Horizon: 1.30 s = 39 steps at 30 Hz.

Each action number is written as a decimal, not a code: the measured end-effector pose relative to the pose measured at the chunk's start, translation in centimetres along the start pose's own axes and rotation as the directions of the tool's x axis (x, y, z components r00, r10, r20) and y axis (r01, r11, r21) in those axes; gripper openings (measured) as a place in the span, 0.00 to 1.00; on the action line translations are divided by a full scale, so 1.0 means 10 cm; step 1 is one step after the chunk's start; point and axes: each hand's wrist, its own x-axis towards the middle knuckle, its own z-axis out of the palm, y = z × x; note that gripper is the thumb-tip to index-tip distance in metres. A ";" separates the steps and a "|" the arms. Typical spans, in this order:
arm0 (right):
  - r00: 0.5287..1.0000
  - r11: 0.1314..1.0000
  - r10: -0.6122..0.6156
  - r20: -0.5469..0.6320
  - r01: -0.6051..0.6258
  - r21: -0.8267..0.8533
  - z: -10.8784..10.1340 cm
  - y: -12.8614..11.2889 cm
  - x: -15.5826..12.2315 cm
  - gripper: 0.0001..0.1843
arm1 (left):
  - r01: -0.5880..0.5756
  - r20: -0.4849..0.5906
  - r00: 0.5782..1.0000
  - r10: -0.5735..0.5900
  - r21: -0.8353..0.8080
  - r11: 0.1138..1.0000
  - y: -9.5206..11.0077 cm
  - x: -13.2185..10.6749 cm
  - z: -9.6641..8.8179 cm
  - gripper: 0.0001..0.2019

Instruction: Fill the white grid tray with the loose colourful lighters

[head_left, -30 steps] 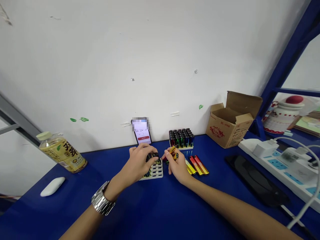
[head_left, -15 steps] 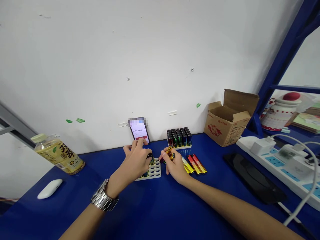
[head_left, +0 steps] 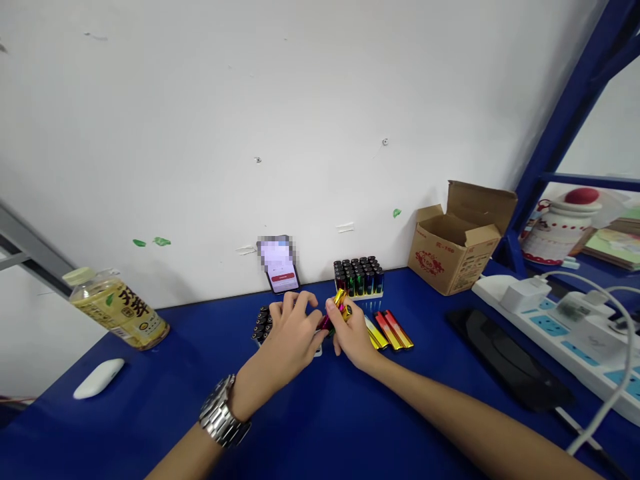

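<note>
My right hand (head_left: pixel 353 333) is closed around a small bunch of shiny metallic tubes, lighter-sized, with a gold tube (head_left: pixel 341 297) pointing up from the fingers. A magenta tube (head_left: pixel 326 323) sticks out on its left side. The thumb and forefinger of my left hand (head_left: pixel 293 330) close on that magenta tube, and the hands almost meet. Beneath and behind my left hand is a white holed tray, mostly hidden; several black-topped tubes (head_left: pixel 261 325) show at its left end. Right of my right hand, red-and-gold tubes (head_left: pixel 394 329) and yellow ones (head_left: pixel 375 332) lie flat on the table.
A filled rack of black-topped coloured tubes (head_left: pixel 359 277) stands by the wall. A phone (head_left: pixel 281 267) leans there. An open cardboard box (head_left: pixel 453 250), a black phone (head_left: pixel 507 357) and a power strip (head_left: pixel 560 333) are right; a drink bottle (head_left: pixel 120 310) and white case (head_left: pixel 99 378) are left.
My left hand has moved right and toward me, from the holed tray to the tubes in my right hand. Black tops at the tray's left end are now uncovered. My right hand barely moved.
</note>
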 end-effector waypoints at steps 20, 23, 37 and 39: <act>0.991 0.985 0.050 0.125 -0.070 0.159 -0.01 -0.05 -0.01 0.25 | -0.050 -0.114 0.993 0.023 -0.237 0.970 -0.04 -0.01 0.05 0.11; 0.992 0.982 0.050 0.114 -0.070 0.175 -0.01 -0.03 0.00 0.26 | -0.075 -0.111 0.993 0.050 -0.234 0.969 -0.06 -0.02 0.04 0.11; 0.983 0.988 0.067 0.170 -0.089 0.126 -0.02 -0.05 0.02 0.31 | 0.082 -0.032 0.809 -0.587 -0.983 0.167 0.03 -0.06 -0.11 0.10; 0.982 0.989 0.071 0.175 -0.092 0.115 -0.02 -0.05 0.02 0.30 | 0.088 0.094 0.804 -0.587 -0.995 -0.039 0.07 -0.07 -0.13 0.11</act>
